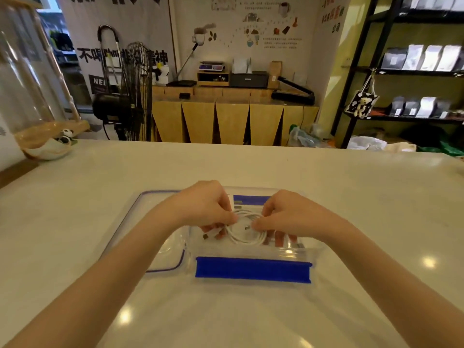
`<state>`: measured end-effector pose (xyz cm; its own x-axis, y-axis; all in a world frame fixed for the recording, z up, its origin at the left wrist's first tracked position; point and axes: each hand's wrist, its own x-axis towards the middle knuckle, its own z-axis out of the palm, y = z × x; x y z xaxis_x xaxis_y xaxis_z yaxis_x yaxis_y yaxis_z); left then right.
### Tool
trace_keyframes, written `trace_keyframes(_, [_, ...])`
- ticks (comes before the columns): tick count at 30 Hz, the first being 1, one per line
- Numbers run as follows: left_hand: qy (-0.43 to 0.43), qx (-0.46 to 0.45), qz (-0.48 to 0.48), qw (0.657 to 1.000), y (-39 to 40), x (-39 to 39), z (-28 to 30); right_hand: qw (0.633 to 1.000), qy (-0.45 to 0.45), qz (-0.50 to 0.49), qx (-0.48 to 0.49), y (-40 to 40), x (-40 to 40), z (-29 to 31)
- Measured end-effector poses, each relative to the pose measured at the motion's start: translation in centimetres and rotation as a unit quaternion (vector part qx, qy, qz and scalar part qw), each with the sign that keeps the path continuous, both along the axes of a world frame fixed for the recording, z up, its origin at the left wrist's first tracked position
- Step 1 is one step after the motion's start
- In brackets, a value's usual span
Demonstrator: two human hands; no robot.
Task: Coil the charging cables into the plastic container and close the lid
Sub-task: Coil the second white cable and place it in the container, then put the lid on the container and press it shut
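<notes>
A clear plastic container (253, 257) with blue latch flaps stands on the white counter in front of me. Inside it lies a white charging cable (247, 238) wound into a loose coil, one metal plug showing near the coil's middle. My left hand (206, 204) pinches the coil's left side and my right hand (288, 214) pinches its right side, both reaching into the container. The clear lid (148, 222) with a blue seal rim lies flat on the counter just left of the container, partly under my left forearm.
A glass dome on a wooden base (27, 96) and a small panda figure (65, 136) stand at the counter's far left. The white counter (351, 197) extends wide around the container. Beyond it are a fan (135, 96), a wooden cabinet and shelves.
</notes>
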<state>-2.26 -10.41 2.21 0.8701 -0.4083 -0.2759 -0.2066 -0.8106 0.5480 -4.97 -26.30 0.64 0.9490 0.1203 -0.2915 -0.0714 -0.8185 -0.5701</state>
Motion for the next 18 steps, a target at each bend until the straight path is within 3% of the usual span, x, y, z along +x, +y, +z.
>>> trace_keyframes(9, [-0.04,0.165,-0.067,0.983,-1.1,-0.1,-2.1,0.996,0.009,0.015,-0.085,1.1,0.7,-1.5])
trace_keyframes(18, [-0.057,0.181,-0.062,0.98,-1.2,-0.2,-2.6,0.993,0.002,0.024,-0.118,1.6,0.9,-0.9])
